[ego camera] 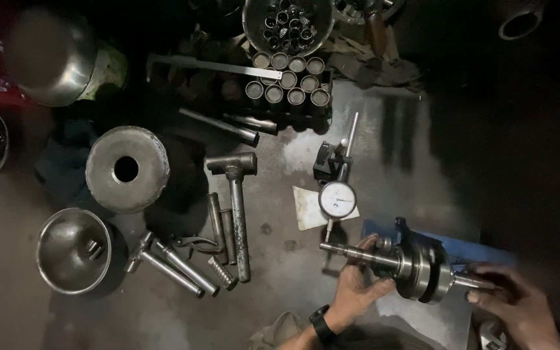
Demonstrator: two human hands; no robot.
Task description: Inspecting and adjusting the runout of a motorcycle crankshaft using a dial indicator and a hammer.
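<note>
Crankshaft, long axis lying 9-to-3 o'clock, is being gripped: left hand fingers closed round the 9 o'clock journal, right hand fingertips pinching the 3 o'clock end.

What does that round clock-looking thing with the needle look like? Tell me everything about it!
The dial gauge has a round white face with a thin needle inside a dark metal rim. A slim metal stem pokes out below it, toward the shaft the hands hold. It hangs on a dark stand with a shiny rod rising behind. It sits over a pale sheet on the grey floor. No hand touches it.
</note>
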